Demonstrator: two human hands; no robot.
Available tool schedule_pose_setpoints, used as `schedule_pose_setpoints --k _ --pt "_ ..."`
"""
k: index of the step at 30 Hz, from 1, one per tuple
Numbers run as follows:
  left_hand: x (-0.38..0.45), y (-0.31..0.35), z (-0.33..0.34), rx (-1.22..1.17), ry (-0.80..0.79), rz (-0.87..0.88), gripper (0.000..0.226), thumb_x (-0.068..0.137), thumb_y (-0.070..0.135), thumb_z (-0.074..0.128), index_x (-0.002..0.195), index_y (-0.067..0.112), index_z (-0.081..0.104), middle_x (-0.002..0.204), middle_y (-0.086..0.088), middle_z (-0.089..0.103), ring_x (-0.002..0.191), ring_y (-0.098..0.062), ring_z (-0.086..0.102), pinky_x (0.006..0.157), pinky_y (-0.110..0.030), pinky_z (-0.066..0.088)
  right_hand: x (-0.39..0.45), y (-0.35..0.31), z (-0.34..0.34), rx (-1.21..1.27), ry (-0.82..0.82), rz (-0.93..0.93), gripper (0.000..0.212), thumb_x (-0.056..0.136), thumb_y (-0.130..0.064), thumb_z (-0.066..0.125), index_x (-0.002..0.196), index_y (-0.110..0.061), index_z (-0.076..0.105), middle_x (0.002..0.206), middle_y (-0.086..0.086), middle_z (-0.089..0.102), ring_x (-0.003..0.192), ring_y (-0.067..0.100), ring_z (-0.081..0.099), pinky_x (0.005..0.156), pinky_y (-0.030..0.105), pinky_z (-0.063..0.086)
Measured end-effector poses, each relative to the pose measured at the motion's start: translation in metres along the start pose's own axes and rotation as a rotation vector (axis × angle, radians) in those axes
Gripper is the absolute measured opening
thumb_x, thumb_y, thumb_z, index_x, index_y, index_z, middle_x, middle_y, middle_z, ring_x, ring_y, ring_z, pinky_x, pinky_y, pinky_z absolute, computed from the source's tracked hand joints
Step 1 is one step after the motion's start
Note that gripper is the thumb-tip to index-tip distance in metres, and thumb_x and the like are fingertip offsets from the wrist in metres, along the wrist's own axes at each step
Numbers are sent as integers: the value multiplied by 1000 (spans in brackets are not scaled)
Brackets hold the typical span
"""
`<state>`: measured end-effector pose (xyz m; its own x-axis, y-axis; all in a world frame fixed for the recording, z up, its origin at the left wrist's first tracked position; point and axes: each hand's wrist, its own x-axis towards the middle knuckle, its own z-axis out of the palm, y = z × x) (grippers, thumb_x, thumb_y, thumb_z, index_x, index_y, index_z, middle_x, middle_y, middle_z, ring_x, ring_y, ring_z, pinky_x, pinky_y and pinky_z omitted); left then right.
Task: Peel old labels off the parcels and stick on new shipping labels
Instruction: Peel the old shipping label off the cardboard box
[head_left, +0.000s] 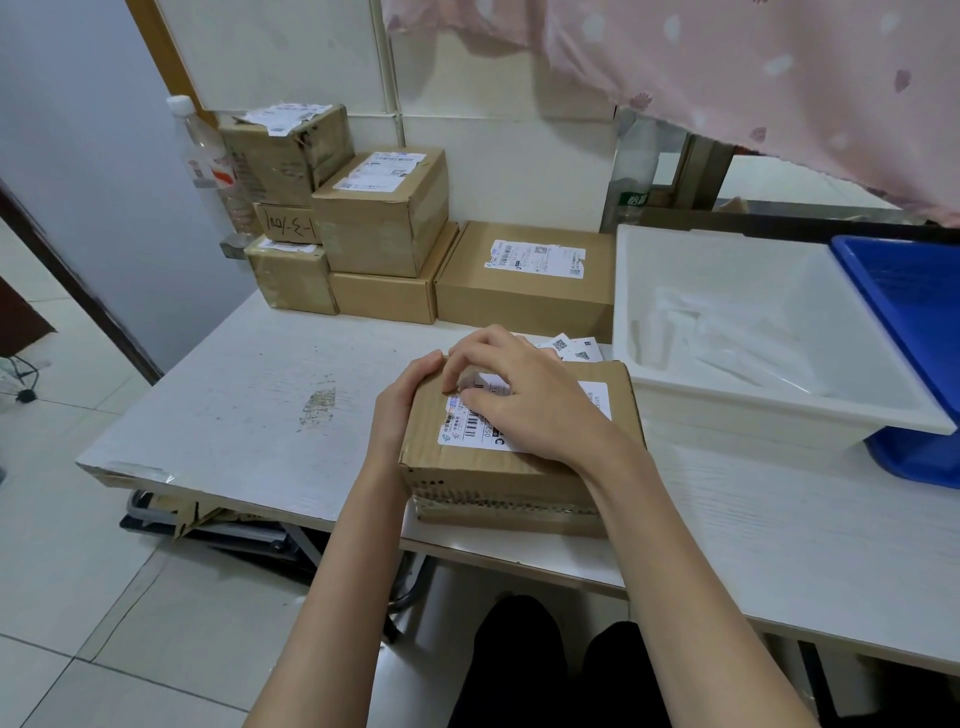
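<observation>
The fingertips (457, 387) of the right hand (524, 400) are curled down onto the far left corner of the white shipping label (467, 423), thumb and forefinger drawn close together there as if nipping its edge, though whether paper actually sits between them cannot be told. The rest of that hand lies across the label, covering its middle. The left hand (402, 402) grips the left side of the parcel (478, 467), its fingers bent over the top edge and its palm against the cardboard wall. This parcel is a flat brown box near the front edge of the white table (249, 405), resting on a second flattened piece of cardboard (509, 512) that juts past the table edge. Just behind it lie a few loose label pieces (571, 349) with printed codes. Further back, against the tiled wall, stands a stack of other brown boxes (382, 210), most with labels on their tops, and a single wide box (524, 291) beside them. A clear plastic bottle (210, 166) stands at the stack's left. To the right sits a white tray (779, 410) holding clear plastic wrappers, partly overlapped by a blue bin (914, 296). A pink cloth (727, 62) hangs above.
</observation>
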<state>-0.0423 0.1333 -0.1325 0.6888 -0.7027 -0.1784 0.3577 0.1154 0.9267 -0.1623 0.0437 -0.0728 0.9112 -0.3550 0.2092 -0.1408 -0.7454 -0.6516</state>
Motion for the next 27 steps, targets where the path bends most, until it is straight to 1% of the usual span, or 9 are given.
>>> schedule_pose_setpoints --k 3,7,10,12,16,20,23,25,27 --pt "-1 0 0 -19 -13 -22 24 89 31 61 71 17 67 69 -2 60 65 -17 56 64 -29 42 0 1 1 -17 -2 -9 17 90 -16 57 86 -32 62 113 -19 53 113 8 47 105 41 29" --pt "0 -1 0 -31 -21 -16 20 87 31 64 83 11 66 77 -6 61 73 -20 59 67 -30 45 1 1 2 -45 -5 -17 18 90 -17 56 84 -33 59 111 -20 51 111 8 46 104 40 29" --pt "2 -2 -1 -47 -45 -45 24 78 34 70 85 11 66 81 -8 60 76 -22 59 70 -32 45 0 0 1 -46 -15 -9 22 89 -17 54 77 -35 54 112 -19 51 110 10 46 104 41 29" --pt "1 -2 -1 -66 -72 -63 27 75 37 72 85 13 66 79 -7 60 73 -22 59 68 -32 45 -1 -1 -2 4 -23 16 25 89 -15 54 73 -35 52 114 -19 52 110 10 46 104 40 30" --pt "2 -3 -3 -10 -28 -34 24 78 37 69 82 14 66 75 -5 58 69 -19 56 64 -30 42 -3 -2 -3 66 7 12 18 88 -15 59 90 -32 65 112 -20 54 108 6 50 103 40 35" --pt "1 -2 -2 -37 -66 -62 32 66 43 75 80 15 68 77 -5 58 71 -21 56 68 -33 42 -3 -1 -2 26 4 -3 12 86 -17 62 86 -28 66 110 -19 53 106 6 49 102 41 34" --pt "1 -2 -2 -27 -39 -52 40 64 44 76 86 12 67 83 -9 58 78 -24 56 72 -35 42 -2 0 0 -19 6 -15 13 87 -18 60 84 -30 63 110 -19 51 109 7 47 103 40 31" --pt "1 0 -1 -10 -21 -29 38 67 41 74 88 11 67 85 -11 59 81 -25 57 73 -35 44 -1 0 2 -39 3 -16 13 89 -19 58 84 -31 61 109 -20 50 109 8 47 103 40 30" --pt "-1 1 0 -8 -23 -31 29 73 37 70 84 11 66 81 -10 59 76 -23 58 68 -33 45 -1 0 3 -46 -1 -19 13 89 -19 57 85 -31 60 110 -20 49 109 8 47 103 40 30"
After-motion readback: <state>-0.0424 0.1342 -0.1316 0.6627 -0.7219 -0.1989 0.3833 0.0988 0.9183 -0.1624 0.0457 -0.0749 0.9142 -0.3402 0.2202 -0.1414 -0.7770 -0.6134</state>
